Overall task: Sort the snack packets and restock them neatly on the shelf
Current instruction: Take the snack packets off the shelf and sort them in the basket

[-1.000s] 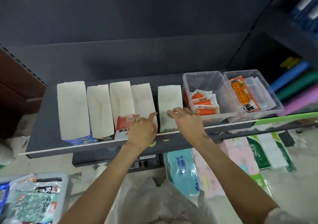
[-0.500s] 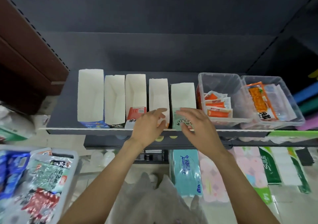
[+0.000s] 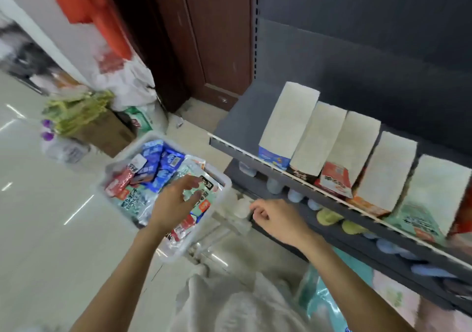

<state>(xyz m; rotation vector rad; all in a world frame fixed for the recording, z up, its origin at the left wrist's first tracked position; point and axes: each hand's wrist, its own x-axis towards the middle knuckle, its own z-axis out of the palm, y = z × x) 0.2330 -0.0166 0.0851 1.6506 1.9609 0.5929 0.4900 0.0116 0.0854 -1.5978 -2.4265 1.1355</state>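
Dark shelf (image 3: 240,125) at three o'clock, running toward four, carrying five upright white display boxes (image 3: 291,119) in a row along its front rail. Clear plastic bin (image 3: 219,178) on the floor at nine o'clock of centre, heaped with snack packets (image 3: 158,163) in blue, red and pale green. Cardboard box (image 3: 107,132) and white plastic bags (image 3: 127,86) beyond it at eleven o'clock.

Left hand (image 3: 173,204) over the bin, fingers spread loosely, fingertips (image 3: 195,181) touching a pale green packet (image 3: 204,191) on top of the heap; not closed around it. Right hand (image 3: 278,216) half curled and holding nothing, hanging below the shelf rail at its four o'clock side.

Versus half a second ago: both hands off the boxes on the shelf, view swung left and down, bin now central. Green packet directly under the left hand, at nine o'clock from the right hand.
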